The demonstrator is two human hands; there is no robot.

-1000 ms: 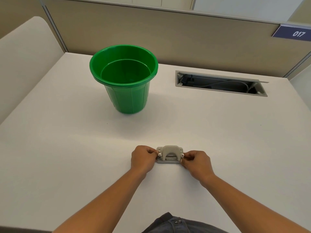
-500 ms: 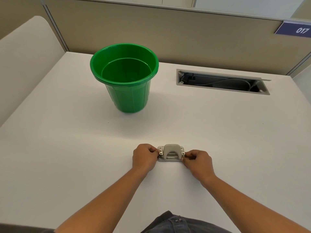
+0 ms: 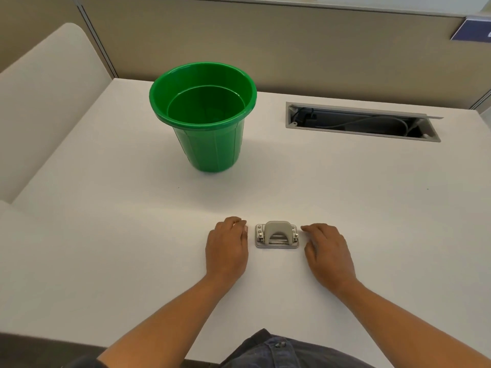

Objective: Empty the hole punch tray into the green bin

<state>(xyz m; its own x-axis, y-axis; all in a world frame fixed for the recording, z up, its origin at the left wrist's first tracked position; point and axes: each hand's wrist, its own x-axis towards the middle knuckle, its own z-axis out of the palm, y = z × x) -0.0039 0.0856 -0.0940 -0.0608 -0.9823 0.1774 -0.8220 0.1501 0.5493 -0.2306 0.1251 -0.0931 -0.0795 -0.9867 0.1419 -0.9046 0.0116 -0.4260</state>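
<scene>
A small grey hole punch (image 3: 276, 235) sits upright on the white desk (image 3: 106, 235) near the front edge. My left hand (image 3: 227, 247) rests palm down just left of it, fingers loosely curled, a small gap from the punch. My right hand (image 3: 328, 249) lies flat to its right, fingertips pointing toward the punch without touching it. Neither hand holds anything. The green bin (image 3: 203, 115) stands upright further back and to the left, its inside looking bare.
An open cable slot (image 3: 361, 122) with wires is cut into the desk at the back right. A beige partition wall (image 3: 292, 41) runs behind the desk, and a cream side panel (image 3: 39, 102) stands at the left.
Both hands have let go of the hole punch's ends and drawn slightly outward, flattening onto the desk. The punch stays in place.
</scene>
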